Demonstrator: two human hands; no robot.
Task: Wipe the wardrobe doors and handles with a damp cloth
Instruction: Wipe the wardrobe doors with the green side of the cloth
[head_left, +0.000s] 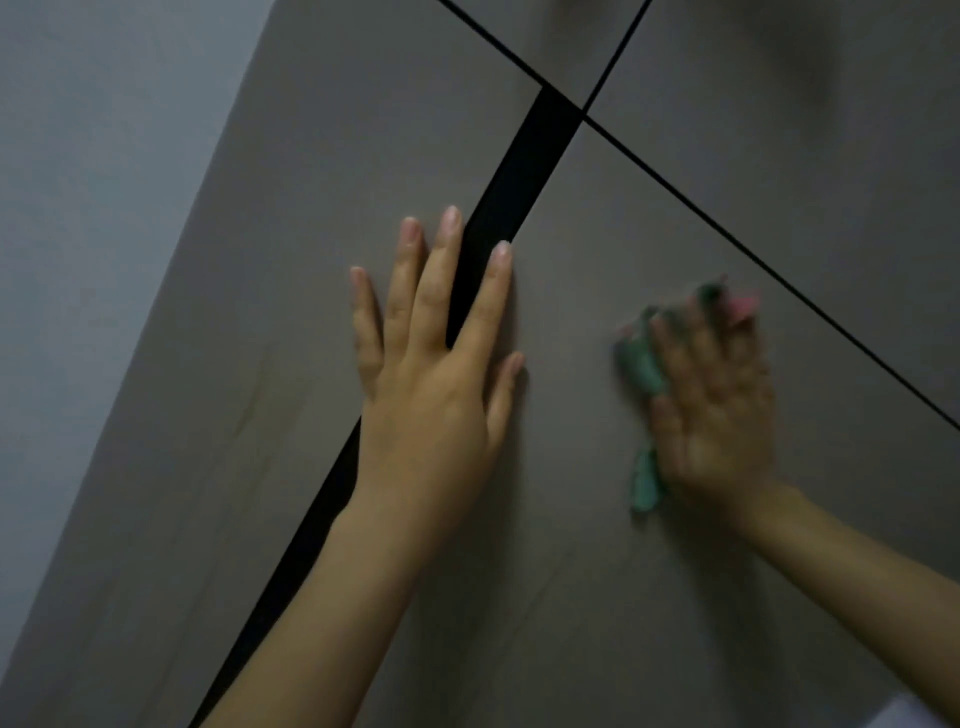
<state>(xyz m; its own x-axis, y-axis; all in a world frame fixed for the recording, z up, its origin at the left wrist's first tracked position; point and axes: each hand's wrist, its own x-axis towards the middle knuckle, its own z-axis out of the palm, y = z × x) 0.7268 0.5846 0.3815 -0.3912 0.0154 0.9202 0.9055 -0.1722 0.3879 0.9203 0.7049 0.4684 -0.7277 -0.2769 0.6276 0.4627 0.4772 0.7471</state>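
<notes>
- Right hand (714, 400) presses a green cloth (641, 371) flat against the right door (597, 545), fingers spread over it and blurred; likely mid-wipe
- Left hand (434, 364) lies wide and flat, holding nothing, straddling the black handle strip (524, 171) between the doors; probably bracing the left door (291, 260) against the pressure
- Thin dark seams (727, 234) bound the panel above; bare door surface stretches below the cloth for further strokes; the strip looks unwiped

Pale grey-blue wall (104, 182) at left; dim, soft light.
</notes>
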